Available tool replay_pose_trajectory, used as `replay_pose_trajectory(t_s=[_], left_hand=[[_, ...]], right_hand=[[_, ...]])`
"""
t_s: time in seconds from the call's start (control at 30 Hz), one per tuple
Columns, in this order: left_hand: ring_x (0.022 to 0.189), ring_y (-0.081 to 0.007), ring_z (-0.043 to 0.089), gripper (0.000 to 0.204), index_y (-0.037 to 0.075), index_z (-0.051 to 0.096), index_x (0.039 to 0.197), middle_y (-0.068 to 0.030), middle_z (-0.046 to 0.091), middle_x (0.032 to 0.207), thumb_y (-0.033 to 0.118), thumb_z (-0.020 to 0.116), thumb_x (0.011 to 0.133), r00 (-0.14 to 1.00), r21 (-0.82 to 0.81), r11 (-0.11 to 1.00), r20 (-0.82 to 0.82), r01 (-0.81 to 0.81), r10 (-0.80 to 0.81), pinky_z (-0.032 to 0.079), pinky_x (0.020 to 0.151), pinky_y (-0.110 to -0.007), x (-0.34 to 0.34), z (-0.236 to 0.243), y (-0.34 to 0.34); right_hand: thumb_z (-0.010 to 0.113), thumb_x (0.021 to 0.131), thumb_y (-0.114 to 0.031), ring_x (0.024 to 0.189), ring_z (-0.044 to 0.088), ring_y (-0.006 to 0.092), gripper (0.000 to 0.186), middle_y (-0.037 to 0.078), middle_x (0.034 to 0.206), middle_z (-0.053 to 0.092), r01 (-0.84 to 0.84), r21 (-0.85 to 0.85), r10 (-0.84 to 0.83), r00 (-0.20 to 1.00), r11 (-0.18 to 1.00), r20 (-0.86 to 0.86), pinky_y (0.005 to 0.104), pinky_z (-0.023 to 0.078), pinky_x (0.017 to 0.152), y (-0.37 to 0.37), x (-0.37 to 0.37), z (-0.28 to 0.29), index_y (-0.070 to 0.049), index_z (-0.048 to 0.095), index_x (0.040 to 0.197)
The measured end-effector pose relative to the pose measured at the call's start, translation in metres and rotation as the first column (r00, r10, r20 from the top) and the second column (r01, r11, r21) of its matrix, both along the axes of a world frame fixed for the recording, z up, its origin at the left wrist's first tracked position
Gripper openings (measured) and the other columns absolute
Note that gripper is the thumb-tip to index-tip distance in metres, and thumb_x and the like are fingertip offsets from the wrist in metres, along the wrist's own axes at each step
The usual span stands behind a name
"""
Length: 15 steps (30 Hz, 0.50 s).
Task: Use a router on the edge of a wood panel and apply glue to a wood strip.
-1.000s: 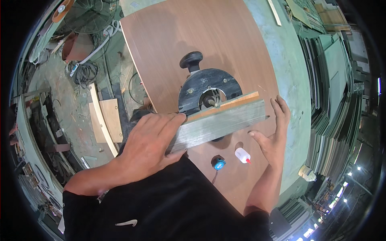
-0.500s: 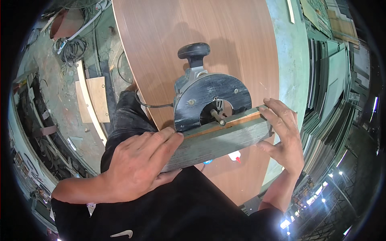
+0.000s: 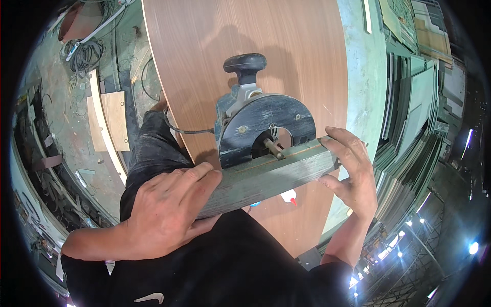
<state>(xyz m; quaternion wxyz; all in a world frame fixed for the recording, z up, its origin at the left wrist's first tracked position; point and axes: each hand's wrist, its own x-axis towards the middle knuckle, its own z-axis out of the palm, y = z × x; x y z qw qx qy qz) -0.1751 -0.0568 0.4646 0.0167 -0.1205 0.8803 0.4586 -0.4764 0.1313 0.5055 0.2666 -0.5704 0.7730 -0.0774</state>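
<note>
OK, L hand (image 3: 171, 207) & R hand (image 3: 356, 171) grip gray bar (image 3: 271, 180) ends, R nr tabletop (image 3: 317, 51) R edge; best keep bar flush w/ router base (image 3: 239, 145), hands clear of bit (image 3: 273, 148).

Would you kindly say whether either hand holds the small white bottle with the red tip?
No, the bottle is on the brown wood-grain board, while the left hand and right hand hold the long grey bar.

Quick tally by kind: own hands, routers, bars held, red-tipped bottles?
Hands: 2 (left hand, right hand)
Router: 1
Grey-green bar: 1, held
Red-tipped white bottle: 1, partly hidden
Total: 5
</note>
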Motion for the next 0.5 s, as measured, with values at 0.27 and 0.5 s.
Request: replay_pose_trajectory(t_s=[0.27,0.5], left_hand=[[0.100,-0.0352,0.067,0.071,-0.006,0.058,0.128,-0.0201,0.059,0.127,0.020,0.091,0.070,1.000,0.092,0.996,0.023,0.002,-0.005,0.056,0.085,-0.043,0.0018,-0.0015,-0.0033],[0.101,-0.0368,0.067,0.067,-0.005,0.058,0.128,-0.0212,0.059,0.128,0.023,0.088,0.075,1.000,0.170,0.985,0.020,0.009,-0.013,0.057,0.085,-0.043,0.0013,-0.0003,-0.0077]], right_hand=[[0.089,0.063,-0.023,0.126,0.059,0.0350,0.067,0.012,0.134,0.064,0.026,0.001,-0.026,0.998,1.000,0.050,0.0474,0.046,0.102,-0.0031,-0.0006,0.0005,-0.008,0.067,0.125],[0.090,0.062,-0.024,0.125,0.060,0.0359,0.067,0.012,0.135,0.064,0.038,0.031,-0.040,0.998,0.999,0.055,0.0469,0.049,0.102,-0.0047,-0.0020,0.0004,-0.008,0.067,0.124]])
